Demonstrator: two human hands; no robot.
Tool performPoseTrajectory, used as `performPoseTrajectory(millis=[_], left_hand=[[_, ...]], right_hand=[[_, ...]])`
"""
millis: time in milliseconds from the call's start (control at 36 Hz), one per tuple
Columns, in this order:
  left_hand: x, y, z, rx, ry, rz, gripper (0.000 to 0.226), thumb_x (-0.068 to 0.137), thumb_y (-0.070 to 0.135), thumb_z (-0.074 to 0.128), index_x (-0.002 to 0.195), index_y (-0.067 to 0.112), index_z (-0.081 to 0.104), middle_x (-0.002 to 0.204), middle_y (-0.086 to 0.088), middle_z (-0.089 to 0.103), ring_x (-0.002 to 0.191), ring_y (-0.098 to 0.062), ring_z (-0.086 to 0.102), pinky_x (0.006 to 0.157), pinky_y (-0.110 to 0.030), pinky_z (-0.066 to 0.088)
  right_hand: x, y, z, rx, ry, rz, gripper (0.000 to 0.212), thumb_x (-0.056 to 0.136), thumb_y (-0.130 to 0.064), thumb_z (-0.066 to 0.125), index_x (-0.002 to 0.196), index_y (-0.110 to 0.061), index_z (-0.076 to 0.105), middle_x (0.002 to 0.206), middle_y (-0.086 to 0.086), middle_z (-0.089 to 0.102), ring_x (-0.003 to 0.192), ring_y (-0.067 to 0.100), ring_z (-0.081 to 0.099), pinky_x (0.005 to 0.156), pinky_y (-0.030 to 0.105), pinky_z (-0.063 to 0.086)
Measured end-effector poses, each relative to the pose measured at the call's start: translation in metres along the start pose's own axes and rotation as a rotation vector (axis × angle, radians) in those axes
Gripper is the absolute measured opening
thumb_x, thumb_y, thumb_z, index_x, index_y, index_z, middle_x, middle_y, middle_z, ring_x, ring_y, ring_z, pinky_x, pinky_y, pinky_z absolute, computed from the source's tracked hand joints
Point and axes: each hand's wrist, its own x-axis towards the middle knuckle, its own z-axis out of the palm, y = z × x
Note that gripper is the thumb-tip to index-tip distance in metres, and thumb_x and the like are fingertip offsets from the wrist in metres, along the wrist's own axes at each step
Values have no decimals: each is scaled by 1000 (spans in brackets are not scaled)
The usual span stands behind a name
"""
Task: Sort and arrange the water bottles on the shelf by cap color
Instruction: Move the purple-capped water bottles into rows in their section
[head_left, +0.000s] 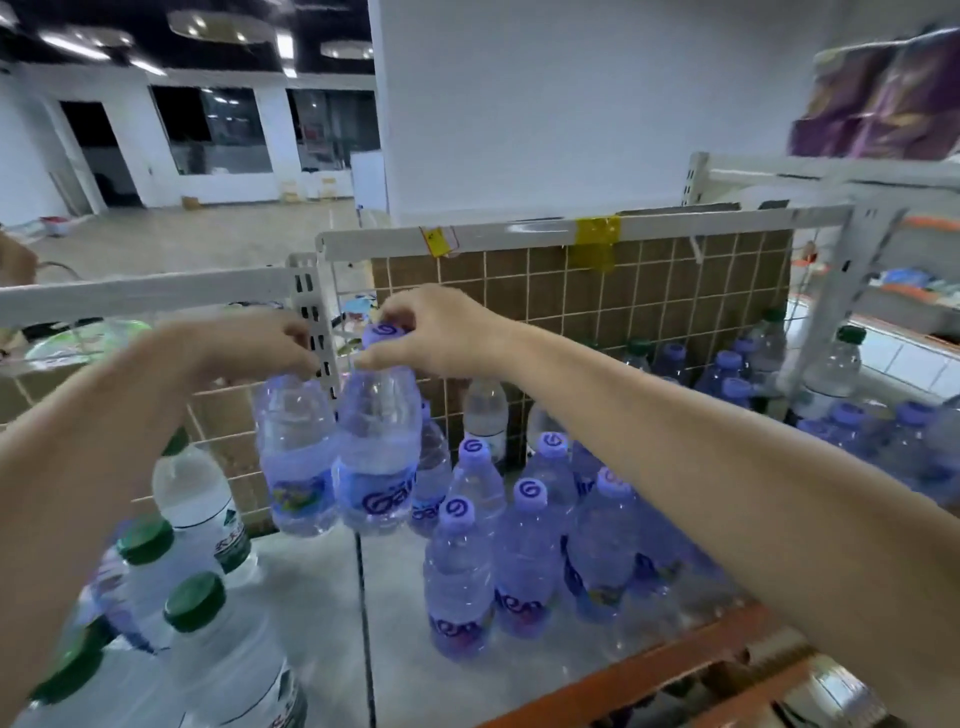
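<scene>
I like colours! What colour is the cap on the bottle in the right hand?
Purple cap, seen from the head camera.

Your left hand (244, 340) covers the cap of the bottle (296, 457) it holds, so you cannot read that cap's colour. Your right hand (441, 332) hides part of the purple cap (383, 332) under its fingers. Your right forearm (727, 467) blocks the bottles behind it toward 3 o'clock. At 7 o'clock, the green-capped bottles (208, 649) are cut off by the lower edge. At 1 o'clock, the purple packages (878, 98) are blurred and their print is unreadable. The far bottles (737, 374) are too smeared to count.
</scene>
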Motion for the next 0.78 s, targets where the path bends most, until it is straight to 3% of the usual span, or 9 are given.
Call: performPoseTrajectory(millis=[56, 83, 167, 306, 528, 639, 778], left_hand=[[-3, 19, -13, -24, 84, 32, 15, 84, 21, 66, 88, 6, 61, 85, -16, 58, 68, -24, 49, 59, -28, 39], [-4, 29, -19, -31, 129, 55, 15, 85, 20, 65, 89, 5, 62, 84, -16, 57, 66, -23, 47, 56, -27, 38], [-7, 59, -32, -5, 265, 108, 20, 86, 22, 65, 83, 3, 59, 70, -10, 51, 57, -20, 43, 49, -26, 31], [-2, 99, -39, 59, 419, 213, 27, 84, 37, 65, 76, 11, 59, 77, -11, 58, 69, -26, 52, 64, -33, 41], [10, 186, -13, 4, 553, 300, 29, 85, 40, 58, 79, 12, 59, 74, -9, 58, 76, -32, 55, 68, -35, 43], [18, 242, 0, -50, 612, 322, 27, 86, 37, 56, 84, 11, 60, 78, -9, 57, 80, -30, 50, 69, -32, 35], [30, 315, 19, -147, 653, 336, 27, 85, 37, 55, 88, 10, 61, 83, -10, 59, 81, -28, 51, 68, -31, 34]], right_hand=[[-3, 3, -19, 42, 123, 15, 38, 82, -38, 73, 84, -1, 65, 68, 0, 50, 60, 11, 43, 58, 26, 31], [-5, 5, -28, 63, 180, 25, 39, 82, -38, 73, 80, 0, 63, 67, 1, 48, 59, 11, 41, 58, 26, 31], [-11, 13, -53, 149, 335, 53, 31, 81, -34, 74, 69, -13, 55, 61, -2, 44, 57, 10, 41, 57, 24, 34], [-27, 32, -95, 172, 532, 104, 29, 78, -30, 75, 64, -17, 54, 58, -6, 46, 60, 11, 45, 60, 28, 39], [-71, 90, -171, 69, 650, 198, 23, 70, -32, 77, 64, -20, 58, 64, -4, 54, 68, 15, 54, 64, 31, 48], [-100, 125, -213, 77, 680, 217, 27, 77, -22, 76, 65, -16, 52, 60, -3, 45, 50, 6, 44, 44, 13, 36], [-141, 174, -260, 20, 632, 219, 23, 81, -23, 75, 73, -13, 56, 63, -5, 48, 38, -5, 45, 38, 10, 36]])
